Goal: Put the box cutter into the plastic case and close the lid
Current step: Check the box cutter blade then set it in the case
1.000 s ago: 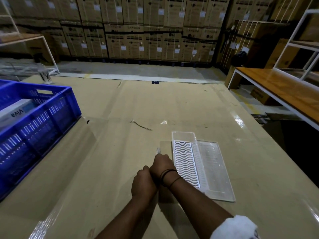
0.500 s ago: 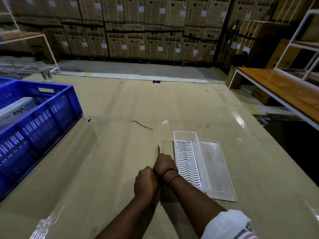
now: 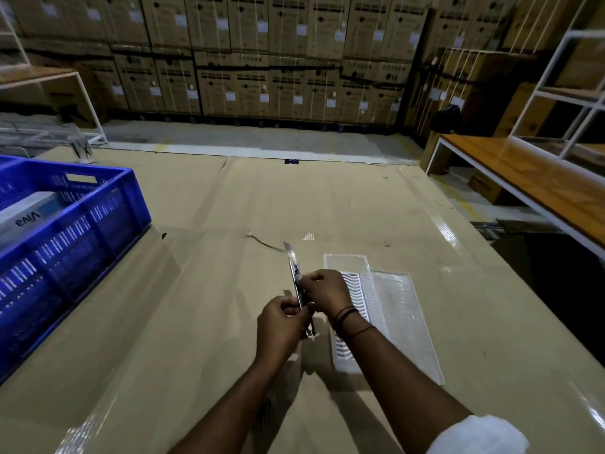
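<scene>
While the box cutter point(image 3: 296, 283) is pinched between both hands, I keep it raised off the counter point(image 3: 229, 204), just left of the plastic case point(image 3: 352, 322). My right hand point(image 3: 324, 291) is closed around the middle of the handle and my left hand point(image 3: 281, 322) grips its near end, I'd say to steady it and work the slider. The blade point(image 3: 288, 250) shows bare at the far tip and points away from me, which keeps the edge clear of my fingers. The case lies open, its ribbed tray nearest the cutter and the clear lid point(image 3: 406, 326) folded flat to the right, so the drop-in should be short. I'd retract that blade first.
</scene>
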### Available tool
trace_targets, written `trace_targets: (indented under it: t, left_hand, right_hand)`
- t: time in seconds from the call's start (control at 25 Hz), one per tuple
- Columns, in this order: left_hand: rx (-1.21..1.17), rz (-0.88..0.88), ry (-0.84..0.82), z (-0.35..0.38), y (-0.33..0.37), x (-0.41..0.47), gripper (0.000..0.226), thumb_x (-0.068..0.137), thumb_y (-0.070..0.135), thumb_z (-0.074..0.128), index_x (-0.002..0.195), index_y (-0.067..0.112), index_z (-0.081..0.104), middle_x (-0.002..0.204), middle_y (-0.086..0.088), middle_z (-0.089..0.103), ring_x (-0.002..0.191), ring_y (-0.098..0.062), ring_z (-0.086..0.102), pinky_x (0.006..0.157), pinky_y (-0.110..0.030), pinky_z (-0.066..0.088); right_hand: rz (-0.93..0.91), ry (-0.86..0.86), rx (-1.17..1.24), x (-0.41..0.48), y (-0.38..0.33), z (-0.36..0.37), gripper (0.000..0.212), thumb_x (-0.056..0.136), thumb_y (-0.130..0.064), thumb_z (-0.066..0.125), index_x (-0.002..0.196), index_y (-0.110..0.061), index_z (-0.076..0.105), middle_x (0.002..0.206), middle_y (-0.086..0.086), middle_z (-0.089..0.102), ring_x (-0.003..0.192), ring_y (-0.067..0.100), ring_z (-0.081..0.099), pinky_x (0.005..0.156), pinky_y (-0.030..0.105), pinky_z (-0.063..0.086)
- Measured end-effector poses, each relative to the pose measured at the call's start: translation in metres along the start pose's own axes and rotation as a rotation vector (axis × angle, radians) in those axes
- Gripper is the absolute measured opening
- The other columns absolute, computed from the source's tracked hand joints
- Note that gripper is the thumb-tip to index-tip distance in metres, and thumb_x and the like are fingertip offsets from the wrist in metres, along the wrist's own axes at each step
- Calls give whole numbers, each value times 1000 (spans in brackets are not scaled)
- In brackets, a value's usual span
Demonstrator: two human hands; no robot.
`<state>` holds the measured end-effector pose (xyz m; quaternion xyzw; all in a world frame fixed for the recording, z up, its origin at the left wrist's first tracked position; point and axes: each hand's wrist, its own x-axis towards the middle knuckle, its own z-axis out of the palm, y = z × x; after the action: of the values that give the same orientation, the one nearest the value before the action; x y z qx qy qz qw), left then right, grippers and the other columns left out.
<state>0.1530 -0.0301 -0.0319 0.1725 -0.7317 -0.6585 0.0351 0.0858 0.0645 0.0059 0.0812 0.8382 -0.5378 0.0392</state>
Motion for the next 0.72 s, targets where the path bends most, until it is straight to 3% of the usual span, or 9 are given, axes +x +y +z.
trace_targets:
  t: [0.16,0.24,0.36,0.44,0.56,0.72]
  left_hand:
    - [-55,77,-63,12,26,-14,26,80,25,85,95,15,67,87,-9,75,74,-24,76,62,-39,65]
    - [-9,166,-139,17,36,-25,38,80,25,84,110,20,60,92,-3,74,72,-17,76,66,-38,65]
    - [193,355,-276,19,44,-38,72,77,28,85,136,40,45,104,15,69,75,-4,73,73,-28,63]
    - [254,408,-329,21,45,-41,88,75,28,86,146,46,37,112,18,67,78,-4,71,72,-23,61]
    - [271,437,-391,19,44,-40,102,71,28,90,153,47,31,119,14,66,77,-6,70,74,-26,62]
    - [285,448,-440,22,40,-40,110,69,23,91,155,48,27,124,11,64,72,-6,68,73,-27,62]
  right_hand:
    - [16,-20,300,-3,4,-29,18,81,-21,78,65,-13,76,67,9,70,64,23,61,67,39,51]
    - [-11,17,370,-6,7,-43,15,82,-21,77,69,-13,78,69,4,72,67,22,63,69,39,54]
    - [-76,99,367,-10,10,-60,14,83,-25,75,82,-11,80,77,4,76,74,23,69,73,46,61]
    - [-110,119,382,-14,12,-68,15,83,-25,75,85,-12,79,79,6,76,77,27,71,75,50,63]
    - [-139,114,384,-20,15,-75,12,84,-23,74,87,-13,79,84,11,77,83,32,74,76,56,62]
    - [-122,100,424,-24,20,-80,8,85,-17,74,87,-11,79,83,13,76,76,26,72,76,60,61]
